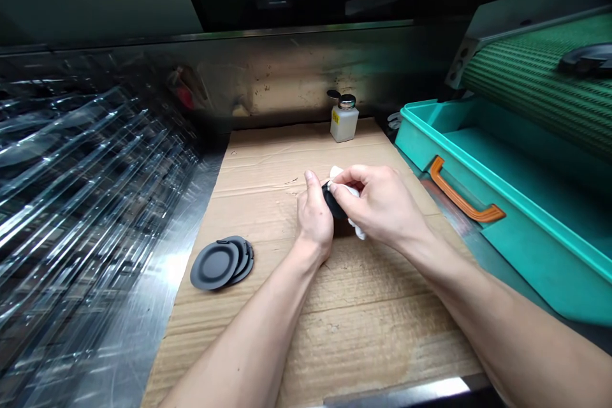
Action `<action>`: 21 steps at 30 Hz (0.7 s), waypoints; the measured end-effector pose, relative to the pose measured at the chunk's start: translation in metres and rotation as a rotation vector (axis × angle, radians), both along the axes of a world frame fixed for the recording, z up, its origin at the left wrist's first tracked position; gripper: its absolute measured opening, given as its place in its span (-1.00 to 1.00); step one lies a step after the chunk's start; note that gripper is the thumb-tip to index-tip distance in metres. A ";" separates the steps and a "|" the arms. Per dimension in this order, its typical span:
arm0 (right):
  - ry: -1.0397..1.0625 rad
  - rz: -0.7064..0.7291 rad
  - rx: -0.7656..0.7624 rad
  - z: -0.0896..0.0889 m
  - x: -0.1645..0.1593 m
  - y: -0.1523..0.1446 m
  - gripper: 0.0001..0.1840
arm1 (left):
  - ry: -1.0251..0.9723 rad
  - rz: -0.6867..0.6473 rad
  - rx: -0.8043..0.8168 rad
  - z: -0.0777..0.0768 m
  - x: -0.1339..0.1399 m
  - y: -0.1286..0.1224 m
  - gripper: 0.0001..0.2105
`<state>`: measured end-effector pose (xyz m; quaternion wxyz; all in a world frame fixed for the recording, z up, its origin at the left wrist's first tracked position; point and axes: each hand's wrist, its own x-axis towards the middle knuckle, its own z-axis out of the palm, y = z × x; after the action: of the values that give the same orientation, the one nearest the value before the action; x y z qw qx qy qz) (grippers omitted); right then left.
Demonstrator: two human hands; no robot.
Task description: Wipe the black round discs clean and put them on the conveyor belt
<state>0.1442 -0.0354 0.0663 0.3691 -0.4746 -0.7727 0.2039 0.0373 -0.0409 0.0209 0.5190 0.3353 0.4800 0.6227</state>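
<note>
A black disc [336, 205], tilted on edge and partly hidden, is gripped in my left hand [315, 210], whose thumb points up along its rim. My right hand [377, 201] pinches a white cloth [354, 227] against the upper edge of that disc. Both hands are close together over the cardboard sheet [354, 331]. To the left of them lies a small overlapping stack of black round discs [215, 266] with raised inner rings and little tabs.
Behind my hands stands a white bottle [344, 120] with a metal top and flipped-up black lid. Clear plastic trays [86, 204] are piled at left. A teal bin [516, 236] with an orange handle [461, 197] stands at right, below a green conveyor belt [549, 70].
</note>
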 end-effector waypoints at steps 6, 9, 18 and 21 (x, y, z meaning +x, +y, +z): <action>0.044 -0.037 -0.032 -0.006 -0.007 -0.002 -0.84 | 0.077 -0.005 0.091 -0.004 0.001 -0.001 -0.46; 0.042 -0.026 -0.034 -0.006 -0.008 -0.001 -0.83 | 0.081 -0.005 0.090 -0.004 0.002 0.000 -0.44; 0.014 -0.053 -0.012 -0.006 -0.008 -0.002 -0.82 | 0.158 -0.003 0.104 -0.007 0.000 0.001 -0.45; 0.014 -0.035 -0.004 -0.007 -0.009 -0.001 -0.81 | 0.114 0.013 0.099 -0.006 0.001 0.000 -0.48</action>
<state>0.1352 -0.0369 0.0593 0.3771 -0.4875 -0.7610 0.2025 0.0383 -0.0404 0.0152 0.4693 0.3924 0.4795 0.6291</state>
